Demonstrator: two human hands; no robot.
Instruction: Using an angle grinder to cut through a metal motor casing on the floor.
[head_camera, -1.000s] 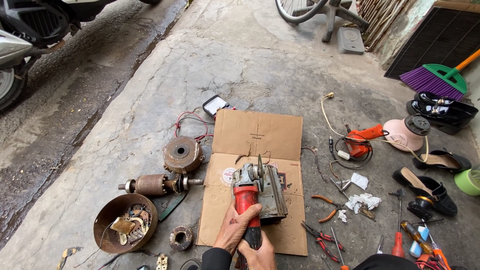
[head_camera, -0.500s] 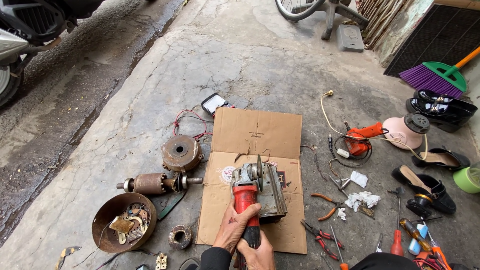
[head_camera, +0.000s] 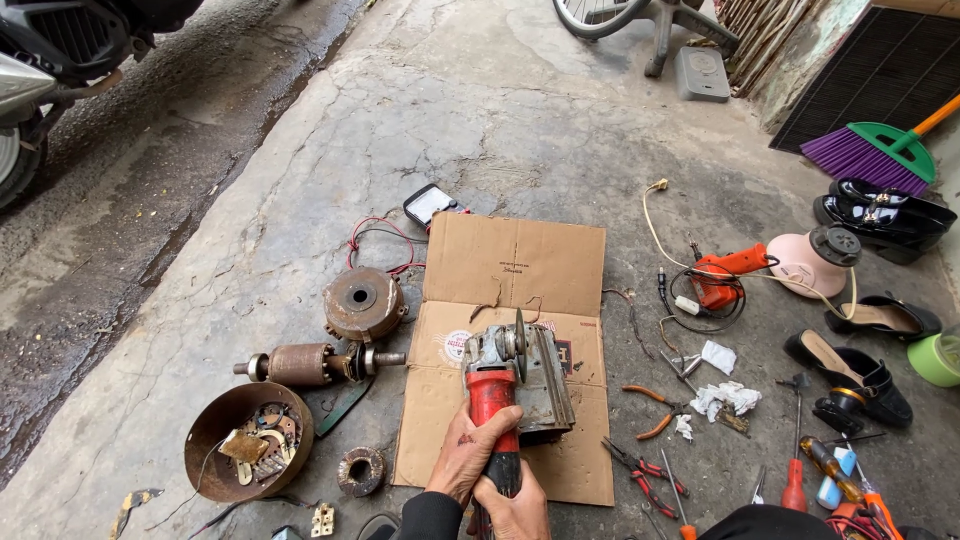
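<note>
Angle grinder (head_camera: 497, 385): red plastic body, worn grey metal head, thin round disc standing on edge, right at the bottom centre.
Left hand (head_camera: 465, 455): grip clenched round the red body, fingers wrapped over the top.
Right hand (head_camera: 515, 505): grip clenched on the dark tail of the grinder, just behind the left hand.
Metal block (head_camera: 548, 378): dull grey, boxy, ribbed, lying beside the disc and touching it.
Cardboard (head_camera: 515, 262): flattened brown sheet, creased, carrying grinder and block on the cracked concrete floor.
Rotor (head_camera: 305, 364): rusty brown cylinder on a steel shaft, left of the cardboard.
Round housing (head_camera: 364, 303): rust-coloured drum with a centre hole, just above the rotor.
Bowl-shaped cover (head_camera: 247, 455): rusty, holding small loose parts.
Pliers (head_camera: 655, 410): orange handles, right of the cardboard.
</note>
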